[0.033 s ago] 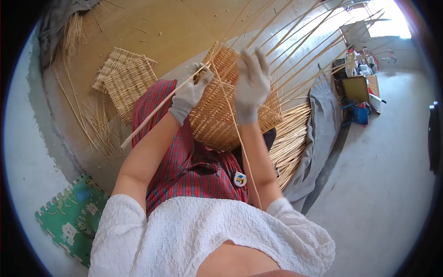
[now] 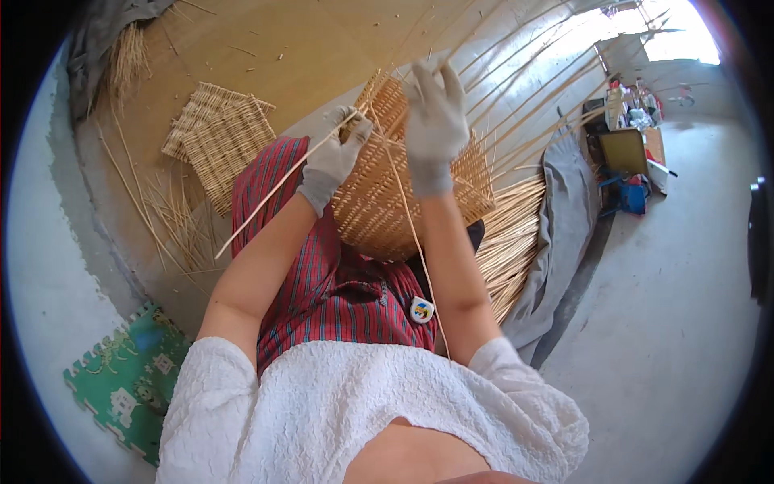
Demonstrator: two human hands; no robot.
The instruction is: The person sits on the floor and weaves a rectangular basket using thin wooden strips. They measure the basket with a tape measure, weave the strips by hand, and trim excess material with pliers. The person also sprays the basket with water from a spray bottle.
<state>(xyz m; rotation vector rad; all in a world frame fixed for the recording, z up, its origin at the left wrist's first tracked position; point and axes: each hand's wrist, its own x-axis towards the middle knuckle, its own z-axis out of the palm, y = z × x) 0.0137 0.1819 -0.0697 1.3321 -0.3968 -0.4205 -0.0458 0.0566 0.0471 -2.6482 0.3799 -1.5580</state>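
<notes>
Okay, woven basket (image 2: 371,214) sits in the person's lap, center of scene, on red plaid trousers (image 2: 314,302). Left hand (image 2: 332,157), gray-white glove, closed at basket's far left edge, gripping a pale strand (image 2: 270,195); its loose end runs near-left over the forearm. Second thin strand (image 2: 409,211) slants from the same edge toward the near side, passing between the forearms. Right hand (image 2: 435,125), also gloved, raised over basket's far right part, fingers extended and apart, slightly blurred; can't tell if it touches a strand. Long stakes (image 2: 472,36) fan out far right. Left: two flat woven panels (image 2: 230,145), overlapping, then loose cane pieces (image 2: 173,230) on the floor. Near left: green foam mat (image 2: 129,379). Right: cane bundle (image 2: 508,246), just beside gray cloth (image 2: 568,202). Farther right: blue item (image 2: 633,198), unclear kind, below clutter.
</notes>
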